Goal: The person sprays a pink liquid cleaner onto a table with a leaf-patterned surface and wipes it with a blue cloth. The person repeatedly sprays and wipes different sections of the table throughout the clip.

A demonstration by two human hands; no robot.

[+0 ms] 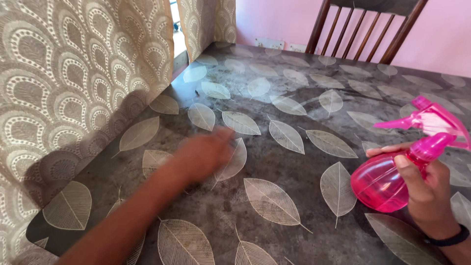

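bare forearms; black wristband (447, 240) on right wrist

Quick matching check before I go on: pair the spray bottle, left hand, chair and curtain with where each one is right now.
Things:
1. spray bottle
2. left hand
3. chair
4. curtain

Places:
A. blurred, over the leaf-patterned table
B. hanging along the table's left edge
C. held in the right hand
D. behind the table's far edge, against the pink wall

Pairs: 1-C, 2-A, 3-D, 4-B
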